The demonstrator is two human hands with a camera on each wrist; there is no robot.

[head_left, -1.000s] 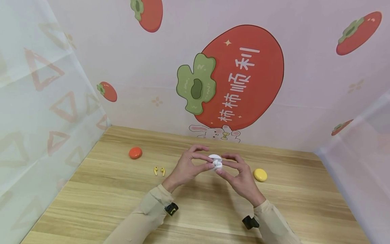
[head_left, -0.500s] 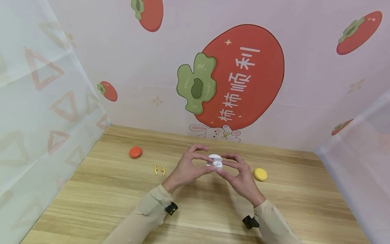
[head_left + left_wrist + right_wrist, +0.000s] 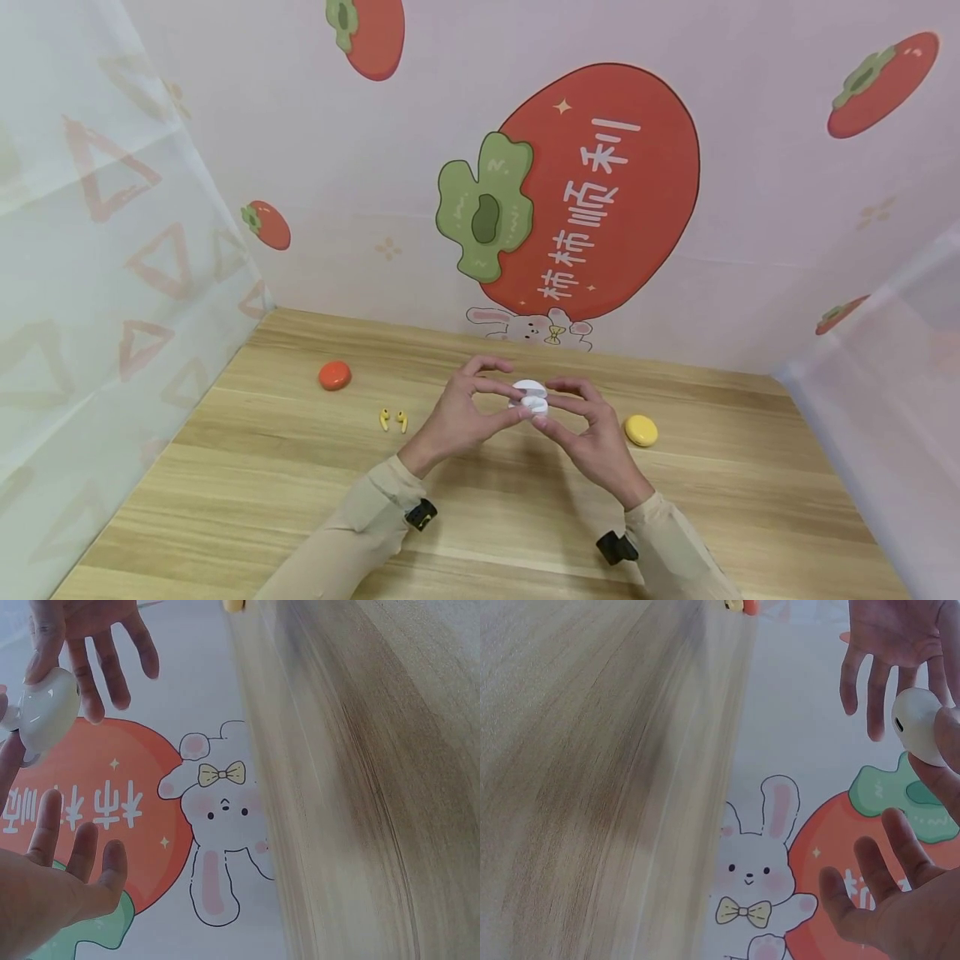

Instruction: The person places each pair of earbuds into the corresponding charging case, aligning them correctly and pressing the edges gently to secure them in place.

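Here the left hand (image 3: 459, 412) and right hand (image 3: 597, 435) are pinching a white case (image 3: 531, 388), each grip narrow, partly hiding its inside. A yellow case (image 3: 641, 431) is lying right.

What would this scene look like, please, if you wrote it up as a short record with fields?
Left hand: holds the white case
Right hand: holds the same case
White case: lid raised, lifted above the wooden table; contents unclear
Left of hands: red round object, two yellow earbuds
Right of hands: yellow round object
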